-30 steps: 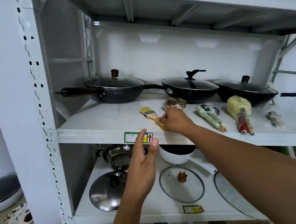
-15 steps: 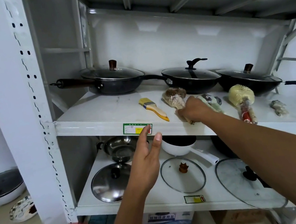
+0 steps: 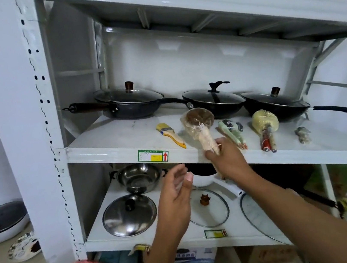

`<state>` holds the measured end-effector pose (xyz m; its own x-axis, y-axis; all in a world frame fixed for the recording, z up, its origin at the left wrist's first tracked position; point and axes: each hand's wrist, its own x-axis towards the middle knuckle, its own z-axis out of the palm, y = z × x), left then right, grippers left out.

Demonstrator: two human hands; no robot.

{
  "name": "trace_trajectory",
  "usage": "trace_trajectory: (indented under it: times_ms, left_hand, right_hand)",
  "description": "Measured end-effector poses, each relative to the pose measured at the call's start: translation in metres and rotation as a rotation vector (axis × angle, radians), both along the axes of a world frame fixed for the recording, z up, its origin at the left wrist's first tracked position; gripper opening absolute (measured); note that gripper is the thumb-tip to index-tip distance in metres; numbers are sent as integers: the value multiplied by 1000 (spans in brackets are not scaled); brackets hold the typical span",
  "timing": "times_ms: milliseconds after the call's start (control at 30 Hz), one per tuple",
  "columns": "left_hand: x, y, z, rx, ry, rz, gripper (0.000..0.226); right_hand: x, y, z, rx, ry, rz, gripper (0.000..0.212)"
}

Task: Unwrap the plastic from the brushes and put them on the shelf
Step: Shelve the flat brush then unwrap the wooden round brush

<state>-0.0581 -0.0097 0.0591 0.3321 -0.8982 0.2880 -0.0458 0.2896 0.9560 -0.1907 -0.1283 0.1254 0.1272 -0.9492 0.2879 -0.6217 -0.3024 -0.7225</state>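
The right grip (image 3: 228,159) clenches the handle of a plastic-wrapped round brush (image 3: 198,121), whose brown head tilts up and left above the grip, over the front edge of the shelf (image 3: 112,138). The left grip (image 3: 175,201) is released, below-left of the right one. Left of the right grip lies a yellow paintbrush (image 3: 171,135). Lower left of that is a green-bordered shelf label (image 3: 153,155) with a red arrow, its writing unreadable.
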Motion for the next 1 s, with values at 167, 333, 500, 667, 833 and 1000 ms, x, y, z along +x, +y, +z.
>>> trace_trajectory:
  times_ms: [167, 333, 500, 667, 833, 1000]
  left_hand:
    - [-32, 35, -21, -1, 16, 135, 7]
    - [-49, 79, -51, 42, 31, 143, 8]
    - [-61, 98, -78, 169, -90, 204, 21]
    - [-60, 100, -99, 271, -223, 292, 15]
    - [-54, 93, -103, 281, -436, 353, 10]
    - [-45, 80, -106, 283, -554, 336, 11]
  right_hand:
    - [-25, 111, -47, 45, -175, 47, 30]
    - [-33, 185, -103, 161, -342, 81, 25]
    - [-30, 216, -156, 245, -418, 90, 36]
    - [-22, 219, -189, 302, -389, 122, 40]
    - [-17, 200, -192, 298, -372, 182, 40]
    - [-18, 186, -201, 303, -331, 153, 43]
